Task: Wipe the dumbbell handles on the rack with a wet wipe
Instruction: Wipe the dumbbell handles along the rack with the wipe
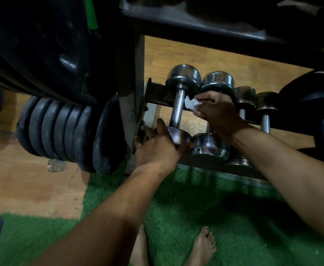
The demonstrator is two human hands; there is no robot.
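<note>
Gripping the second chrome dumbbell (214,112) by its handle, right hand (216,114) has fingers curled tight, white wet wipe (191,104) bunched beneath them. Left hand (157,148), fingers spread, cups near head of end dumbbell (178,104) at rack's (157,93) left end. Both dumbbells lie across the rails.

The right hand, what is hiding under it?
Under the right hand a crumpled white wet wipe pokes out. The second shiny chrome dumbbell lies there too, but its handle is almost fully covered.
</note>
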